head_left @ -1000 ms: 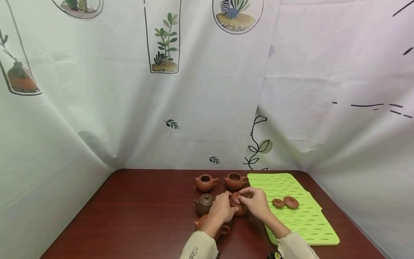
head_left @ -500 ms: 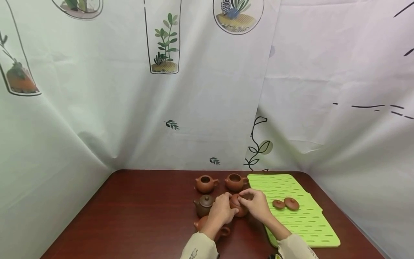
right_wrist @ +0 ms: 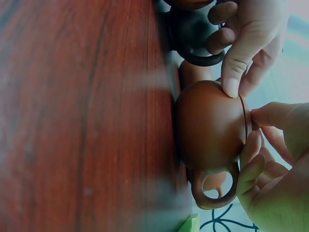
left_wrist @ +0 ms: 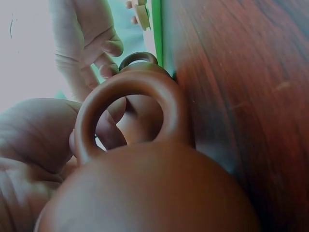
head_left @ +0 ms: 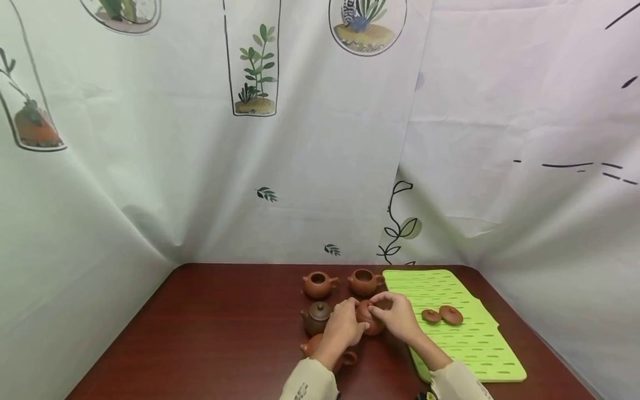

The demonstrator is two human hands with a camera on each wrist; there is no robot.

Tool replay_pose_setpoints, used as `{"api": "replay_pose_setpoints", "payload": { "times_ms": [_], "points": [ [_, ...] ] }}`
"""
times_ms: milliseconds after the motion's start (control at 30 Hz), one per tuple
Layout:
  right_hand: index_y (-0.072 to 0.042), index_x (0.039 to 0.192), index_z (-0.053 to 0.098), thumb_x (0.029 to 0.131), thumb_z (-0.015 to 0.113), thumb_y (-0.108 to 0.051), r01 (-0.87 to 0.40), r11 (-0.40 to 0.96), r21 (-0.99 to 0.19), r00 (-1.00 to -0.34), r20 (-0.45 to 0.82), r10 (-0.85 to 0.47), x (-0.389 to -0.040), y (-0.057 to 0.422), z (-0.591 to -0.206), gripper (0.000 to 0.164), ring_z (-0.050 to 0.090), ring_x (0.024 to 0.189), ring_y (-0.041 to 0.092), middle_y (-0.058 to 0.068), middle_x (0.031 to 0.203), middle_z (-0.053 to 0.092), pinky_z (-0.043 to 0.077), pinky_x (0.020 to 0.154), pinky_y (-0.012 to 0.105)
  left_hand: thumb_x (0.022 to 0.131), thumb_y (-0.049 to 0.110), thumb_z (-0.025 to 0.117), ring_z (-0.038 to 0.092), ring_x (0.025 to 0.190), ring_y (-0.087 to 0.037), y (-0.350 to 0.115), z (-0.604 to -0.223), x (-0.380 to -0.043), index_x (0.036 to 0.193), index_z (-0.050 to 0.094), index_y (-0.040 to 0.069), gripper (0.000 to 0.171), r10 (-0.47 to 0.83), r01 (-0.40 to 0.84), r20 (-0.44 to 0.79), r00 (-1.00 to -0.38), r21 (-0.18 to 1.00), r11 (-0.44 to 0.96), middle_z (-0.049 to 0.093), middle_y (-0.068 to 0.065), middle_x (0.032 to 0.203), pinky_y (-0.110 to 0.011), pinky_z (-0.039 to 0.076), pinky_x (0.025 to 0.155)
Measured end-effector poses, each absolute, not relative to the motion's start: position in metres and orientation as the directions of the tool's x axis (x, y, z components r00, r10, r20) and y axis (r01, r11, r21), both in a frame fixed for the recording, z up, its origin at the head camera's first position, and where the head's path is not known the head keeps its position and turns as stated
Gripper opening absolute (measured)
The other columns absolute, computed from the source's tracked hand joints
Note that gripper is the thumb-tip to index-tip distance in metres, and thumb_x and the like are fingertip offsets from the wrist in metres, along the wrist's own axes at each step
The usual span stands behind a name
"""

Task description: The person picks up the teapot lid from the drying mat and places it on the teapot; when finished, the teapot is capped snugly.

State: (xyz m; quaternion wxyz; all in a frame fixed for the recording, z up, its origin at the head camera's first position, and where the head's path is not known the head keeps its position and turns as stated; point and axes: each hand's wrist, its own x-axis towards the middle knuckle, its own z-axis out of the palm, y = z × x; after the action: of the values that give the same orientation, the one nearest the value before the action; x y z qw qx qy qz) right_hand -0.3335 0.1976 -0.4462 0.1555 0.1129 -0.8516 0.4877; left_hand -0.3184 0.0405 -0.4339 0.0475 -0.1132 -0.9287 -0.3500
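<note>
A reddish-brown clay teapot stands on the table between my hands. My left hand grips its body from the left, thumb near the rim in the right wrist view. With thumb and fingers, my right hand pinches the knob of the teapot's lid, which sits on the opening with a thin seam showing. Left of it is a dark brown lidded teapot. Under my left forearm, partly hidden, stands another orange-brown teapot, its ring handle large in the left wrist view.
Two lidless clay teapots, one on the left and one on the right, stand farther back. A small lid and a larger lid lie on the green mat at right. A printed white cloth hangs behind the table.
The lid under my right fingers has come down from a slight tilt to sit level on the teapot. Both hands otherwise stay nearly in place.
</note>
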Motion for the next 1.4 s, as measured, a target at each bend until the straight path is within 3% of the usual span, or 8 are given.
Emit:
{"api": "replay_pose_setpoints", "payload": {
  "times_ms": [300,533,633,767,867,1033,1167,1400],
  "points": [
    [-0.007,0.090,0.072,0.084,0.078,-0.004,-0.333,0.483,-0.810,-0.932,0.361,-0.038,-0.335,0.198,-0.447,0.009,0.067,0.083,0.015,0.004,0.089,0.070,0.053,0.071,0.026,0.085,0.022,0.080,0.063,0.105,-0.035,0.047,-0.427,-0.319,0.125,0.061,0.000,0.049,0.194,0.236,0.135,-0.972,0.537,0.810,0.063,-0.015,0.118,-0.045,0.054,0.080],
    [-0.006,0.090,0.073,0.083,0.079,-0.004,-0.348,0.497,-0.795,-0.924,0.380,-0.038,-0.333,0.202,-0.444,0.010,0.066,0.081,0.013,0.004,0.091,0.070,0.053,0.068,0.025,0.086,0.025,0.078,0.066,0.093,-0.033,0.044,-0.405,-0.311,0.124,0.062,0.002,0.047,0.212,0.270,0.169,-0.963,0.515,0.814,0.064,-0.015,0.114,-0.045,0.053,0.069],
    [-0.007,0.089,0.073,0.081,0.081,-0.004,-0.336,0.528,-0.780,-0.920,0.391,-0.008,-0.329,0.206,-0.443,0.011,0.062,0.070,0.011,0.005,0.091,0.070,0.050,0.062,0.024,0.088,0.027,0.076,0.067,0.091,-0.029,0.035,-0.390,-0.308,0.122,0.066,0.007,0.041,0.231,0.315,0.219,-0.948,0.537,0.783,0.067,-0.010,0.113,-0.044,0.054,0.068],
    [-0.005,0.092,0.074,0.081,0.080,-0.004,-0.266,0.559,-0.785,-0.935,0.351,0.048,-0.320,0.216,-0.439,0.012,0.051,0.051,0.010,0.007,0.096,0.070,0.043,0.048,0.025,0.090,0.031,0.074,0.067,0.100,-0.022,0.013,-0.372,-0.309,0.119,0.069,0.018,0.033,0.225,0.330,0.248,-0.942,0.583,0.743,0.070,0.001,0.113,-0.045,0.053,0.077],
    [-0.005,0.095,0.075,0.084,0.076,-0.004,-0.230,0.571,-0.788,-0.943,0.325,0.070,-0.316,0.227,-0.434,0.012,0.046,0.045,0.010,0.008,0.098,0.071,0.039,0.044,0.026,0.092,0.030,0.072,0.064,0.104,-0.022,-0.010,-0.363,-0.318,0.124,0.066,0.022,0.034,0.226,0.350,0.271,-0.935,0.628,0.695,0.066,0.002,0.119,-0.047,0.051,0.081],
    [-0.003,0.099,0.073,0.088,0.073,-0.006,-0.206,0.597,-0.776,-0.951,0.303,0.066,-0.314,0.248,-0.428,0.012,0.056,0.056,0.013,0.008,0.099,0.071,0.046,0.052,0.026,0.093,0.026,0.072,0.058,0.116,-0.030,-0.051,-0.363,-0.342,0.130,0.063,0.020,0.039,0.193,0.361,0.315,-0.929,0.666,0.652,0.056,-0.007,0.135,-0.053,0.049,0.089],
    [-0.002,0.103,0.073,0.088,0.073,-0.010,-0.177,0.654,-0.735,-0.951,0.299,0.079,-0.311,0.267,-0.426,0.016,0.069,0.077,0.020,0.009,0.101,0.072,0.052,0.061,0.029,0.093,0.026,0.071,0.053,0.125,-0.036,-0.074,-0.377,-0.360,0.133,0.061,0.017,0.042,0.143,0.272,0.238,-0.961,0.706,0.654,0.053,-0.011,0.141,-0.056,0.046,0.093],
    [0.003,0.109,0.071,0.090,0.070,-0.008,-0.113,0.625,-0.772,-0.956,0.255,0.142,-0.306,0.293,-0.425,0.022,0.069,0.075,0.020,0.016,0.106,0.071,0.050,0.060,0.029,0.091,0.022,0.074,0.051,0.126,-0.041,-0.088,-0.407,-0.385,0.132,0.059,0.004,0.047,0.153,0.240,0.185,-0.971,0.693,0.680,0.056,-0.019,0.135,-0.057,0.043,0.097]
  ]
}}
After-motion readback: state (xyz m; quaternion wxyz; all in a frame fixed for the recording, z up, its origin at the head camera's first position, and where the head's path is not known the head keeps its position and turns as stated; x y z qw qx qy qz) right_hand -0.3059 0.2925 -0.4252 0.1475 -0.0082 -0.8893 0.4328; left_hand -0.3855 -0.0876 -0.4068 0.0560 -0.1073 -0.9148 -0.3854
